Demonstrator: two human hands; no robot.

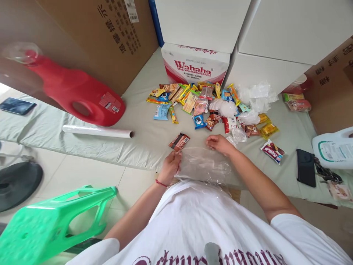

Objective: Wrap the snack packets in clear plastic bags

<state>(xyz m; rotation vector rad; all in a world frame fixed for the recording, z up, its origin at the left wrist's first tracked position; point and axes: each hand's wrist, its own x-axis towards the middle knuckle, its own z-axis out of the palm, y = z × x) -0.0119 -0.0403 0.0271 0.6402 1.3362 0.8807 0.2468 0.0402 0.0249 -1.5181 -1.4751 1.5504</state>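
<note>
A clear plastic bag lies flat at the table's front edge, against my shirt. My left hand, with a red cord at the wrist, is closed on the bag's left edge. Just beyond those fingertips is a brown snack packet; whether they touch it I cannot tell. At the bag's upper right corner, the curled fingers of my right hand pinch the film. Farther back spreads a pile of wrapped snacks, among them a blue packet and a light blue packet. A purple-and-white packet lies apart on the right.
Behind the pile stand a Wahaha carton and white boxes. On the left are a red jug, a white roll and a phone. A black phone and white jug sit right. A green stool stands below.
</note>
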